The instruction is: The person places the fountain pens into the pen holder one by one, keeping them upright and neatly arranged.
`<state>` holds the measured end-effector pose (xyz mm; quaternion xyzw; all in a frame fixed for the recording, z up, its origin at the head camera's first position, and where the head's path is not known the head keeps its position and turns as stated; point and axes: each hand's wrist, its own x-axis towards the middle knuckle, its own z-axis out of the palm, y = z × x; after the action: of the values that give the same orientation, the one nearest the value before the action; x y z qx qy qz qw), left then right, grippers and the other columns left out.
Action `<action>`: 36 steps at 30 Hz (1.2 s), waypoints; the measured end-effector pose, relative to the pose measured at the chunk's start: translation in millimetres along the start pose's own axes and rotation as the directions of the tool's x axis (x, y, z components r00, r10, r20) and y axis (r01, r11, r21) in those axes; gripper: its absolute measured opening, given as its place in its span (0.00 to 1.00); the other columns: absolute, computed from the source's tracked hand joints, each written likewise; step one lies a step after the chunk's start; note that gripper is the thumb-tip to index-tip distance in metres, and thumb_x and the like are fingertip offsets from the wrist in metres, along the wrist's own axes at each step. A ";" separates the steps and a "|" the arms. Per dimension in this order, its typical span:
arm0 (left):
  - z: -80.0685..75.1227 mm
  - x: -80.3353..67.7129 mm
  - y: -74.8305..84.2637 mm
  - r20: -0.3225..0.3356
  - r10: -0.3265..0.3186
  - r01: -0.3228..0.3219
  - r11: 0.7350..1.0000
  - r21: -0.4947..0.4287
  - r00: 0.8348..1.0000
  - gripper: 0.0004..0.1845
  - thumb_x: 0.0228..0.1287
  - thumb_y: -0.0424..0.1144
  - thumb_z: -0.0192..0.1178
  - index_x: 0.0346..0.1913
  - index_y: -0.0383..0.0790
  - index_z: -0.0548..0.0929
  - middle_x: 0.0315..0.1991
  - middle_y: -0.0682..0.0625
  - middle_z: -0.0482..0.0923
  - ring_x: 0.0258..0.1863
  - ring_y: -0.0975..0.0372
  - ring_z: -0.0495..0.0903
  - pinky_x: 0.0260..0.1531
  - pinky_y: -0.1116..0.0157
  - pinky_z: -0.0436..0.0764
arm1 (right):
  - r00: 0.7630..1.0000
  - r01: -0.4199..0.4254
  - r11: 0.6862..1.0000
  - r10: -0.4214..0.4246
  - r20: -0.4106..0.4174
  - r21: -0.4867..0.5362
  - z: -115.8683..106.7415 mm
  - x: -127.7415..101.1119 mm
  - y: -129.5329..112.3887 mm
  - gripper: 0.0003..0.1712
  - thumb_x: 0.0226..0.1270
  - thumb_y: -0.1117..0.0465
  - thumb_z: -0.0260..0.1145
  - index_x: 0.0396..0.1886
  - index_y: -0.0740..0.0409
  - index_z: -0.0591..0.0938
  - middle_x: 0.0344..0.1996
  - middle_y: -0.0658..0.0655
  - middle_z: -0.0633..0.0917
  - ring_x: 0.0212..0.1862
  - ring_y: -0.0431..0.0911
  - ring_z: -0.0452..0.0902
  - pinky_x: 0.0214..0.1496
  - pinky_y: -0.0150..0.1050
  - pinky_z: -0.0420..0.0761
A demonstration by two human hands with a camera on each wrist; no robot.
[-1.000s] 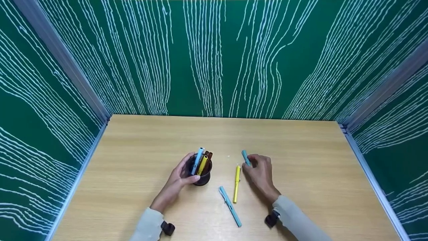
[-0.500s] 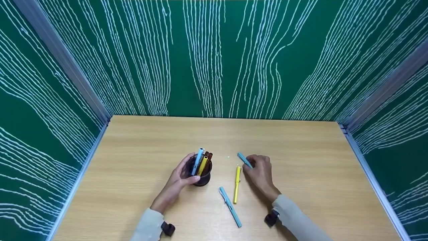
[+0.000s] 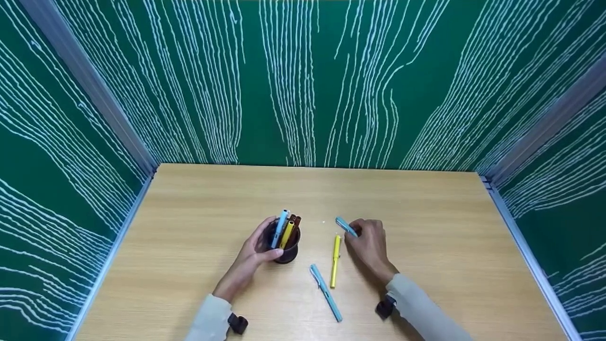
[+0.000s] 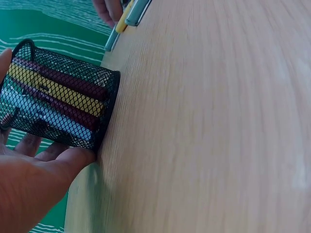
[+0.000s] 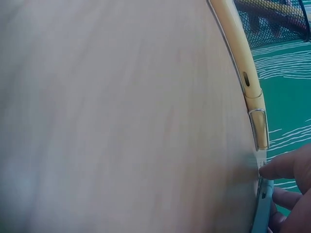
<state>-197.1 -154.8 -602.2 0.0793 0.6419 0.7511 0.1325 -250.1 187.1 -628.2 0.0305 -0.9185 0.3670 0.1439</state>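
My left hand (image 3: 251, 259) holds a black mesh pen cup (image 3: 288, 256) with its thumb and fingers around the side. Inside stand a light blue pen (image 3: 280, 229), a yellow pen (image 3: 287, 235) and some brown pens (image 3: 297, 221). In the left wrist view the cup's mesh (image 4: 63, 97) shows these pens through its wall. To the right, my right hand (image 3: 371, 245) pinches a teal pen (image 3: 346, 227) low over the table; its far end is hidden under the fingers. The right wrist view shows thumb and fingers at that teal pen's body (image 5: 263, 206).
Between the hands a capped yellow pen (image 3: 335, 262) lies on the wooden table (image 3: 213, 199). Nearer the front lies another teal pen (image 3: 326, 293), slanted, its clip toward the cup. Green walls (image 3: 293, 94) with white lines enclose the back and sides.
The teal pen at my right hand has turned, its visible end swinging to the left and slightly down. My left hand and the pen cup have stayed put.
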 end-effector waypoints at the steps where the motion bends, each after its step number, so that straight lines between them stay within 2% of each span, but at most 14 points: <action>1: 0.0 0.0 0.2 0.002 0.000 0.000 1.000 -0.002 1.000 0.51 0.68 0.33 0.75 0.89 0.50 0.60 0.86 0.45 0.60 0.85 0.48 0.59 0.84 0.47 0.56 | 1.000 -0.002 1.000 0.002 0.001 0.003 -1.4 -0.1 -0.2 0.06 0.60 0.70 0.79 0.38 0.64 0.93 0.30 0.57 0.89 0.44 0.58 0.82 0.54 0.57 0.79; 9: 0.7 0.0 1.8 0.000 -0.002 0.002 1.000 -0.013 1.000 0.48 0.69 0.33 0.74 0.88 0.52 0.62 0.85 0.47 0.62 0.85 0.50 0.59 0.84 0.48 0.56 | 1.000 -0.027 0.996 0.026 0.006 0.086 -18.2 -3.3 -2.4 0.07 0.61 0.70 0.77 0.39 0.63 0.93 0.32 0.56 0.90 0.39 0.51 0.84 0.47 0.49 0.81; 12: 1.2 -0.1 2.3 -0.001 -0.002 0.002 1.000 -0.014 1.000 0.49 0.69 0.33 0.74 0.88 0.53 0.62 0.86 0.47 0.62 0.85 0.50 0.59 0.84 0.48 0.55 | 0.999 -0.032 0.991 0.031 0.009 0.128 -26.2 -6.2 -4.5 0.08 0.61 0.70 0.78 0.41 0.64 0.93 0.34 0.57 0.91 0.40 0.52 0.85 0.49 0.49 0.82; 14: 1.5 -0.2 2.5 -0.002 -0.004 0.004 1.000 -0.014 1.000 0.49 0.69 0.33 0.75 0.88 0.53 0.62 0.86 0.47 0.61 0.85 0.49 0.59 0.84 0.48 0.56 | 0.999 -0.050 0.987 0.049 0.013 0.152 -31.5 -9.0 -6.7 0.08 0.62 0.69 0.79 0.42 0.64 0.93 0.36 0.58 0.91 0.44 0.54 0.85 0.54 0.49 0.80; 18: 2.0 -0.5 3.5 -0.004 -0.004 0.004 1.000 -0.019 1.000 0.50 0.68 0.33 0.75 0.88 0.52 0.61 0.86 0.45 0.60 0.85 0.48 0.60 0.84 0.47 0.57 | 0.995 -0.096 0.979 0.093 0.027 0.181 -42.0 -14.5 -14.3 0.08 0.65 0.68 0.78 0.43 0.63 0.92 0.38 0.58 0.90 0.54 0.56 0.78 0.61 0.51 0.72; 22: 2.0 -0.3 3.9 -0.003 -0.001 0.001 1.000 -0.014 1.000 0.50 0.69 0.33 0.74 0.89 0.50 0.60 0.86 0.45 0.60 0.85 0.47 0.60 0.83 0.47 0.58 | 0.996 -0.094 0.979 0.090 0.029 0.182 -50.9 -19.0 -22.8 0.07 0.66 0.68 0.77 0.43 0.62 0.92 0.38 0.57 0.91 0.58 0.58 0.76 0.64 0.54 0.71; 29: 2.6 -0.8 2.6 0.002 -0.017 0.017 0.999 -0.028 1.000 0.52 0.68 0.32 0.74 0.89 0.50 0.59 0.87 0.44 0.60 0.84 0.47 0.61 0.81 0.48 0.63 | 0.997 -0.073 0.976 0.068 0.032 0.204 -63.5 -29.5 -34.7 0.07 0.66 0.66 0.80 0.43 0.58 0.92 0.39 0.54 0.91 0.57 0.54 0.77 0.63 0.56 0.73; 36: 3.3 -0.4 0.4 0.012 0.006 -0.005 0.999 -0.034 1.000 0.49 0.70 0.31 0.73 0.89 0.48 0.60 0.86 0.40 0.60 0.83 0.45 0.62 0.79 0.50 0.66 | 0.996 -0.077 0.970 0.067 0.050 0.229 -73.3 -37.6 -47.0 0.08 0.66 0.67 0.80 0.43 0.57 0.92 0.40 0.54 0.91 0.57 0.53 0.78 0.65 0.59 0.75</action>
<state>-195.8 -151.9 -601.3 0.0833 0.6282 0.7616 0.1356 -188.8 201.0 -557.2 0.0213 -0.8729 0.4756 0.1067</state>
